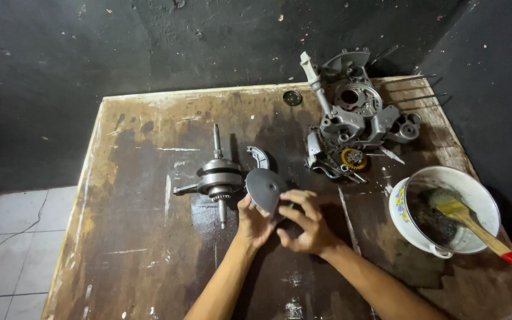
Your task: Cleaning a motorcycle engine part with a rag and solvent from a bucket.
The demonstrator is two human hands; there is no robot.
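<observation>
Both forearms come up from the bottom edge, meeting over the middle of the worn wooden surface [149, 237]. Left hand [255, 220] cups the round grey metal disc [265, 188] from below, fingers curled under its rim, and the right hand [304, 222] closes on the disc's near edge from the other side, fingertips pressed on it. So both hands are gripping the same part, holding it tilted, just off the surface, its flat face turned up and away from the camera.

Just beside the disc, to its left, lies the crankshaft [219, 176], shaft ends pointing toward and away from the camera, its rod sticking out to the left. A small curved metal piece [260, 156] sits just behind the disc. Further back on the right stands the engine casing [354, 112] with its lever arm up, a chain and a small yellow gear [353, 158] at its foot. Near the right edge, a white bowl [475, 189] holds dark liquid and a paintbrush [466, 216] with a wooden handle tipped red.

As I read it, this is the inspection or handling stage: the disc is being turned over in the fingers, not yet set anywhere. Whatever follows calls for a steady two-handed hold on the rim, since the piece looks smooth and possibly oily, and for keeping it clear of the crankshaft end right beside it
</observation>
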